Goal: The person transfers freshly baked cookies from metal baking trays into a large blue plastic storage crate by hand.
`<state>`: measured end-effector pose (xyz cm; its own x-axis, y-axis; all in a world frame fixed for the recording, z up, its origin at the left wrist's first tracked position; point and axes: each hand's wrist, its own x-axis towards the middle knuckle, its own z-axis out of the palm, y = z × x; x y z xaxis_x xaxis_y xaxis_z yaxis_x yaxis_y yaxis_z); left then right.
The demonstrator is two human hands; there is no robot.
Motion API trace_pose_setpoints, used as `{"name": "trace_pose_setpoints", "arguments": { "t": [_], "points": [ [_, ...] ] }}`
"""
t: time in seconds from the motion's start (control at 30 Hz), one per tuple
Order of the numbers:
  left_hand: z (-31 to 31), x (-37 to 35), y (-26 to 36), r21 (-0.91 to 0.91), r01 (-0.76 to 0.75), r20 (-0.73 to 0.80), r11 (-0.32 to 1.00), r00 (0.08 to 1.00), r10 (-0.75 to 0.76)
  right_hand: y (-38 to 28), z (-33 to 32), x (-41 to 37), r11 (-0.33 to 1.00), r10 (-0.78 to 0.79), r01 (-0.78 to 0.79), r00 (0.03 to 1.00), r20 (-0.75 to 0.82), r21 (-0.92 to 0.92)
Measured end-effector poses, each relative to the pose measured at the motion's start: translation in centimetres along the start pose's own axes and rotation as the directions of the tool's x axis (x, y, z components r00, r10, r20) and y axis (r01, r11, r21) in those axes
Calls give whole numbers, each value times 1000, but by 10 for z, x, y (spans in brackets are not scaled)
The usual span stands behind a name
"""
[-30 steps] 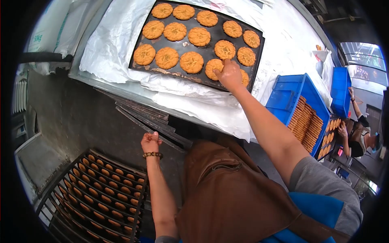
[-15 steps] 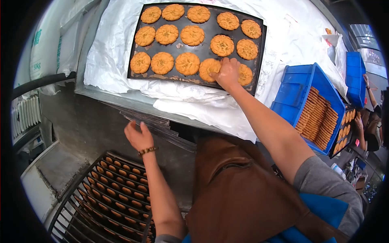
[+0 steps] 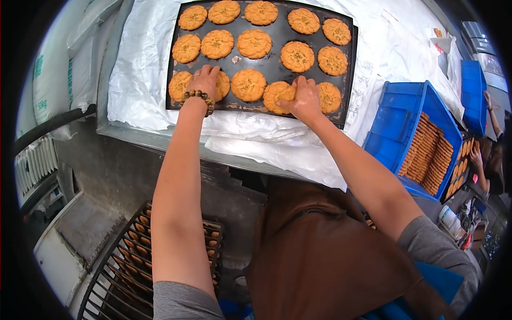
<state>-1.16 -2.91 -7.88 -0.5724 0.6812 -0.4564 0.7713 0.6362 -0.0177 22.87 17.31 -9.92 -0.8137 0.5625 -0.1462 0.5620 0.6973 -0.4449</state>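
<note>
A black baking tray on white paper holds several round golden cookies in three rows. My left hand, with a bead bracelet at the wrist, rests on a cookie in the near row at the left. My right hand grips a near-row cookie, which is lifted at one edge. Another cookie lies just right of that hand.
A blue crate at the right holds stacked cookies on edge. Another blue crate stands beyond it, where another person's hands work on a tray. A wire rack with cookies stands below the table's edge.
My left hand rose from below the table's edge and landed on the tray's near row. My right hand stayed at its cookie, closing on it.
</note>
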Motion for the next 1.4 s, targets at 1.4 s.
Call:
{"name": "trace_pose_setpoints", "arguments": {
  "t": [1.4],
  "points": [
    [-55,-32,0,-451,64,-46,890,994,-95,24,-56,99,956,-28,-29,982,188,293]
  ]
}}
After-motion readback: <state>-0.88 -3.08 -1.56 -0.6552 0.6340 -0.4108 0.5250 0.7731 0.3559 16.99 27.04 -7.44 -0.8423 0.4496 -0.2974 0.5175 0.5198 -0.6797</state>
